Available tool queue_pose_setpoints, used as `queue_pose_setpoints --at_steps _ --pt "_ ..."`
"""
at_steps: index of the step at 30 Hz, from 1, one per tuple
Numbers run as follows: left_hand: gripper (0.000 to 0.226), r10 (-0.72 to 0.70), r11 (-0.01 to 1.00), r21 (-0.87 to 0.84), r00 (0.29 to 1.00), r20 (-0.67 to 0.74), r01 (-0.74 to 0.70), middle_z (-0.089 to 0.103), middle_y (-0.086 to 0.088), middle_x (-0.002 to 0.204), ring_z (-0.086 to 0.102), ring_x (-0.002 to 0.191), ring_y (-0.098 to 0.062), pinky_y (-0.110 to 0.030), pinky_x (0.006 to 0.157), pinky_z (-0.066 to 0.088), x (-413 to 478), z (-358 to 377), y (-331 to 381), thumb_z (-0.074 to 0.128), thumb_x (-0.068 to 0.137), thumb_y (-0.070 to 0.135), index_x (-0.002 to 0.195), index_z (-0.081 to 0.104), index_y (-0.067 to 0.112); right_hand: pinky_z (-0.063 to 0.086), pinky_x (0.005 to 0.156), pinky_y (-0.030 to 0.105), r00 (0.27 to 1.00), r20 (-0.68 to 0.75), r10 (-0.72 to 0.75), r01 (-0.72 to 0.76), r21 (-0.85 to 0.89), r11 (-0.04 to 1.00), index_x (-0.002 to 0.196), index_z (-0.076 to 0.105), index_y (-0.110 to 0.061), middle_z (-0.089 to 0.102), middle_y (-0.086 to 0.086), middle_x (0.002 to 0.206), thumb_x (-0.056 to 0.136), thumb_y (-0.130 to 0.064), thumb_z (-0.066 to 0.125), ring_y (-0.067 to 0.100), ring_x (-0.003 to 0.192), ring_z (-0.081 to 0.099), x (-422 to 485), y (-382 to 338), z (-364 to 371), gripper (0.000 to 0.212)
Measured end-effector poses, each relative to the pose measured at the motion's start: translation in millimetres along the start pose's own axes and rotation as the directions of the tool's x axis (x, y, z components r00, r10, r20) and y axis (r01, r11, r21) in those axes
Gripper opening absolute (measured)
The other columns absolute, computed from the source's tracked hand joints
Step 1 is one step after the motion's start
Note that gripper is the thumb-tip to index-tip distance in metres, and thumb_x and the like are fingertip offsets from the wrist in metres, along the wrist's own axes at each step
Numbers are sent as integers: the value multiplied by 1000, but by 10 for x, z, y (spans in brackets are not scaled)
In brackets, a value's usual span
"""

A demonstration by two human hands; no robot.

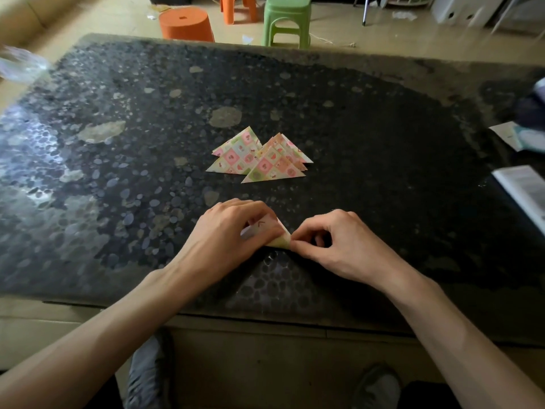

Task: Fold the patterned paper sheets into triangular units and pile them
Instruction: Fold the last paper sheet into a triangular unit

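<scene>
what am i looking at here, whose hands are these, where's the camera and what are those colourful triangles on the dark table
There is no machine here: a person works with bare hands. The single picture comes from a wide-angle camera worn on their head, looking forward and down, which is why both forearms reach in from below. The left hand covers and grips a small piece of patterned paper on the dark speckled table. The right hand pinches the paper's corner, apparently making a fold. Further away lie the folded triangles, units already made, overlapping in a loose pile. Some printed sheets sit at the table's right edge, and a green stool stands on the floor beyond.
</scene>
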State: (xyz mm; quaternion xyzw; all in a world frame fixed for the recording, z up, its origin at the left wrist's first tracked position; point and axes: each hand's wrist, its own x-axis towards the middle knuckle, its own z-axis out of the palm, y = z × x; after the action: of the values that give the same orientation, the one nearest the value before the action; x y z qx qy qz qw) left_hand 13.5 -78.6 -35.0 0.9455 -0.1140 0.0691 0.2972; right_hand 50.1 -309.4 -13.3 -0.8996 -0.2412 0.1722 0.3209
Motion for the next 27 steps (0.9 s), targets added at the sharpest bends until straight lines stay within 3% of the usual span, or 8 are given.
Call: queue_pose_setpoints --at_steps 6,13,17,23,27 --pt "42 -107 994 17 994 -23 107 70 18 102 63 92 0 -26 76 48 5 84 0 58 88 67 119 66 40 46 59 17 992 -102 76 -77 -5 997 89 74 -34 68 -14 73 89 -53 74 -1 68 63 6 -16 119 18" --pt "40 -144 990 -3 989 38 144 69 22 89 64 85 6 -25 77 55 75 -19 6 54 95 60 131 59 41 47 61 20 982 -107 158 -159 -2 987 91 75 -33 67 -13 73 88 -51 76 2 66 62 37 -41 145 18" --pt "41 -162 987 3 982 96 162 70 21 84 63 83 10 -15 71 51 100 -145 -49 65 90 54 129 63 40 49 63 21 979 -97 177 -178 2 984 89 75 -34 68 -13 75 88 -51 76 3 68 63 50 -49 142 17" --pt "37 -192 980 -21 963 190 199 72 19 83 67 80 6 -29 79 60 107 -192 -60 76 85 49 120 67 41 50 64 20 981 -80 177 -178 -3 984 90 73 -34 66 -13 81 90 -49 74 2 72 63 41 -48 74 15" --pt "29 -198 980 17 961 194 199 70 19 81 65 76 7 -25 75 58 92 -168 -33 75 85 51 111 72 39 53 69 24 984 -76 164 -166 -26 986 91 72 -36 63 -14 87 91 -48 73 4 77 61 37 -44 39 13"
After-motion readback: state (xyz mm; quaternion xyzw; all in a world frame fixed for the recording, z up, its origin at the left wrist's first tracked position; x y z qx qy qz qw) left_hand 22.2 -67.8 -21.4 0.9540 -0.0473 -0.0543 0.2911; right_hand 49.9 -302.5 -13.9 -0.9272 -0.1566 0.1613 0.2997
